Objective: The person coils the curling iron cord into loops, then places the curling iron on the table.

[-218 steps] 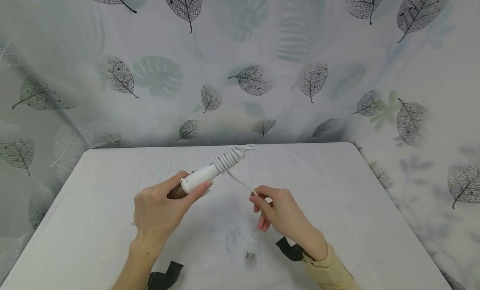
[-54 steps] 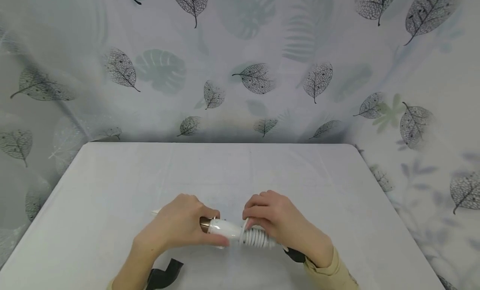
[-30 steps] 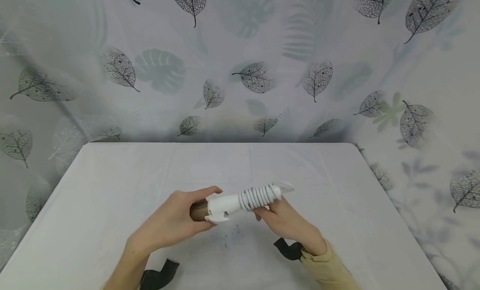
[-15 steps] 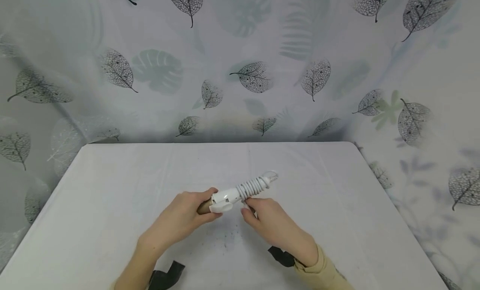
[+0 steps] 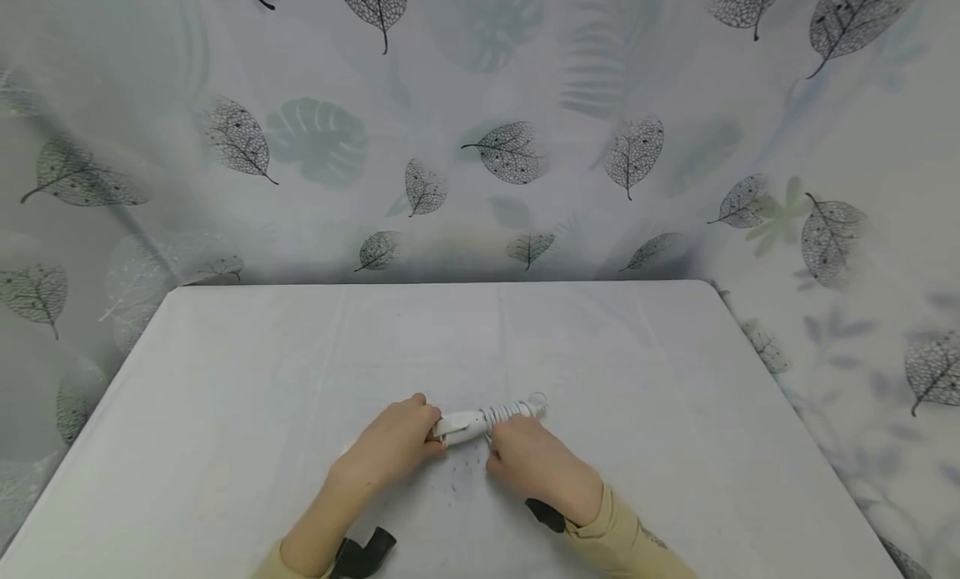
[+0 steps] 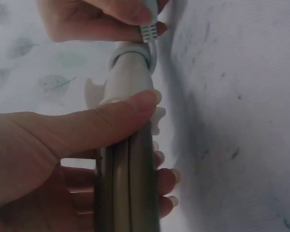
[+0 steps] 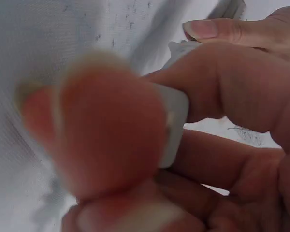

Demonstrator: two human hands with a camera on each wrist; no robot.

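A curling iron (image 5: 461, 427) with a white handle and a brownish metal barrel (image 6: 125, 193) lies crosswise low over the table in the head view. My left hand (image 5: 393, 446) grips the barrel just behind the handle, its thumb on top in the left wrist view. White cord (image 5: 506, 411) is wound in several coils round the handle, and a small loop sticks out at the far end. My right hand (image 5: 536, 462) is beside the coils, its thumb and fingers pinching the cord's white plug (image 7: 176, 123). The plug's ribbed neck (image 6: 149, 33) shows below the fingers in the left wrist view.
A white-covered table (image 5: 247, 379) with small dark specks lies under the hands. Behind it hangs a leaf-patterned curtain (image 5: 465, 79). Black pieces show by the left wrist (image 5: 363, 554) and by the right wrist (image 5: 546, 514).
The hanging cord end seen earlier is now wound up to the plug. Over the last second the curling iron has come lower and nearer level; my right hand has stayed close beside the coils.
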